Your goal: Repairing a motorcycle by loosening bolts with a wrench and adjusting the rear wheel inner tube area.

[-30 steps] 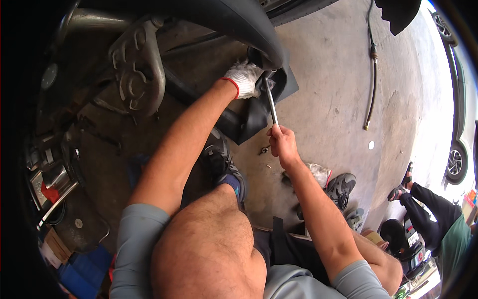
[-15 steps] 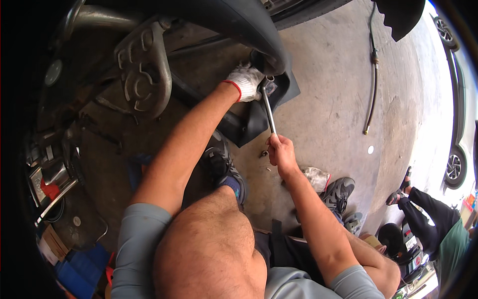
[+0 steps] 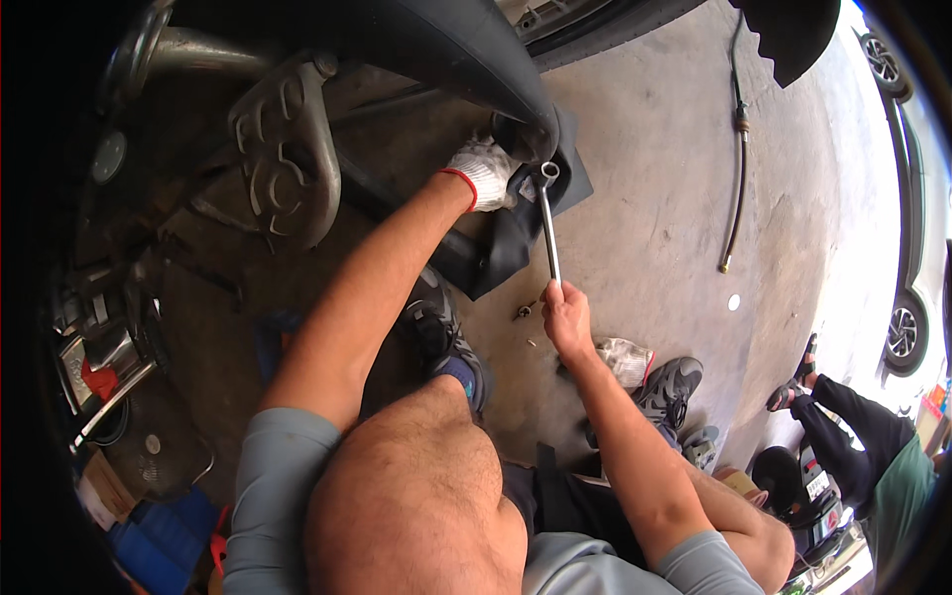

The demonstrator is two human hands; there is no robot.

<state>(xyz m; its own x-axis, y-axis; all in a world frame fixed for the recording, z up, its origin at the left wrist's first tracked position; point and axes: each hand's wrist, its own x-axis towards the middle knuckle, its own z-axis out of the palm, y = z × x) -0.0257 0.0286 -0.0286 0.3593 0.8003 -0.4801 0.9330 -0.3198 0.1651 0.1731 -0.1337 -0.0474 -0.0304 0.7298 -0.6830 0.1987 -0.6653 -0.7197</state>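
Note:
My right hand [image 3: 566, 319], bare, is closed round the lower end of a long silver ring wrench [image 3: 552, 233]. The wrench's ring end points up and away from me, beside the tip of a thick black curved part [image 3: 496, 74]. My left hand [image 3: 485, 176] wears a white knit glove with a red cuff and is closed at the underside of that tip. Its fingertips are hidden, so what it grips cannot be made out. A black flap [image 3: 509, 248] hangs just below, over the concrete floor.
At the left is a metal bracket with cut-outs [image 3: 290, 159]. A small metal piece [image 3: 524, 311] and a white glove [image 3: 625, 360] lie near my shoes. A hose [image 3: 739, 188] lies on the floor at the right. Farther right are another person [image 3: 873, 436] and a parked car [image 3: 917, 228].
The wrench's ring end has shifted slightly right and nearer me, with my right hand moving a little the same way. My gloved left hand has dipped slightly.

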